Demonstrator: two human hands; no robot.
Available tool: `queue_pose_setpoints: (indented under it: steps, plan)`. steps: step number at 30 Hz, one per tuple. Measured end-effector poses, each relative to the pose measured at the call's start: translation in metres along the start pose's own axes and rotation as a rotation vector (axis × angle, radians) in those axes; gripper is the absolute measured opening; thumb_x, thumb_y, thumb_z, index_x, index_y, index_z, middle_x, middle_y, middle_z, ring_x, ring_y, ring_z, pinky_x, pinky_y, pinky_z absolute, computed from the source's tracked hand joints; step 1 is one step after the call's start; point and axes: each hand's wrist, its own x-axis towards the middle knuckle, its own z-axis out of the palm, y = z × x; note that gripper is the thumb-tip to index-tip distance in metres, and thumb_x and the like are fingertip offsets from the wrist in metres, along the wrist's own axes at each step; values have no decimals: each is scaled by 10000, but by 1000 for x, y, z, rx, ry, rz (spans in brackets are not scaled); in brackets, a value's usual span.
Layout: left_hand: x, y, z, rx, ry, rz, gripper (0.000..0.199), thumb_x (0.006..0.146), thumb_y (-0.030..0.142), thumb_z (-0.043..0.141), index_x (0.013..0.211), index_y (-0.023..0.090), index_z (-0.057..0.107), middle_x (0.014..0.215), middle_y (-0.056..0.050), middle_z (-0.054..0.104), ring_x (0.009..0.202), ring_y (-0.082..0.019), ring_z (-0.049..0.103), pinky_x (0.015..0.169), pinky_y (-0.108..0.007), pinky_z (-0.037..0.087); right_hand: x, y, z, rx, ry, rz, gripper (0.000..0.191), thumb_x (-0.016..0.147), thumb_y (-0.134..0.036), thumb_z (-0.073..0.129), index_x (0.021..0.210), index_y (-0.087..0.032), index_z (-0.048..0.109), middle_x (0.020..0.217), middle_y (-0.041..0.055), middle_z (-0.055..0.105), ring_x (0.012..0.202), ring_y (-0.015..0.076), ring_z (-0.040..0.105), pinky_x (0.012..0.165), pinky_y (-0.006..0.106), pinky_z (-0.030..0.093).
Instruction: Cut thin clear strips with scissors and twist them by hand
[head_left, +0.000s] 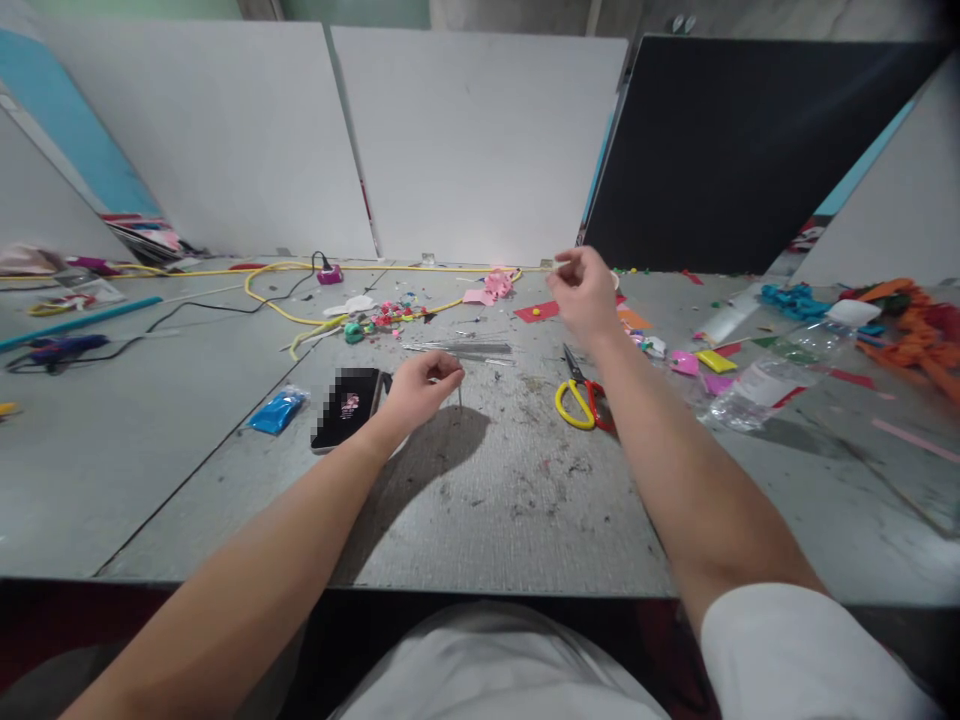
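My left hand [426, 388] is pinched shut on a thin wire [460, 393] that points down over the grey table [487, 520]. Just behind it lies a bundle of thin metal wires [469, 350]. My right hand [583, 290] is raised farther back, near a red paper piece [537, 312], thumb and forefinger curled together; whatever they may hold is too small to make out. Scissors with yellow and red handles [576, 402] lie below my right forearm. A black phone [349, 408] rests left of my left hand, beside a blue packet [277, 410].
A clear plastic bottle [780, 370] lies at the right, near orange crumpled material [915, 335]. Small colourful pieces [390, 315] and a yellow cable [259, 300] are behind the hands. White boards [480, 140] and a black board [735, 150] stand along the back.
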Motion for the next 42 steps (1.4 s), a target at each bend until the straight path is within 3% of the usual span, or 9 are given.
queue_pose_setpoints:
  steps: [3,6,9,16,21,31,36,42]
  plan:
    - [0,0,1,-35,2,7,182,777,361,739,774,201,651,747,-14,668,689,-149,600,647,-277,507,10,-16,-15,19,33,-171,344,1023,-405,555,1325,-241,568,1008,60,655,833,171,626,757,362,534]
    - [0,0,1,-60,-6,2,215,775,383,750,766,200,638,740,-11,651,675,-142,589,640,-276,502,10,-36,-20,38,41,-222,387,1049,-449,515,1391,-269,533,1052,73,658,852,181,643,765,384,553]
    - [0,0,1,-67,-7,-12,223,775,392,751,776,199,638,747,-12,641,669,-138,575,625,-272,495,2,-56,-14,83,18,-211,398,1056,-456,513,1414,-283,511,1043,62,651,843,178,647,745,372,566]
    - [-2,5,2,-80,-44,5,237,783,407,755,782,197,646,755,-14,640,691,-145,588,628,-274,500,-21,-89,13,135,-176,-93,387,1044,-385,562,1417,-300,511,988,29,634,814,157,640,721,324,590]
    - [-5,11,2,-93,-89,12,217,790,386,767,790,191,673,738,-10,648,666,-136,584,623,-272,501,-34,-105,21,138,-218,-81,329,1064,-367,516,1386,-302,518,986,23,621,828,148,643,742,306,597]
    - [-10,11,6,-204,-179,-44,245,803,413,801,834,193,698,769,-29,689,692,-153,653,633,-287,564,-41,-117,23,120,-208,-156,291,1035,-331,551,1323,-297,575,1071,53,612,979,187,627,800,337,599]
    - [-11,12,6,-240,-222,-82,258,787,406,821,834,188,692,772,-30,705,683,-149,663,637,-286,570,-40,-115,22,137,-193,-174,244,1050,-327,526,1282,-286,587,1089,56,617,973,181,617,815,334,591]
    - [-10,11,5,-246,-272,-83,287,784,417,833,832,173,688,755,-24,703,644,-134,648,621,-274,555,-40,-111,25,104,-153,-292,220,1052,-330,530,1259,-273,580,1064,57,627,930,182,614,784,337,594]
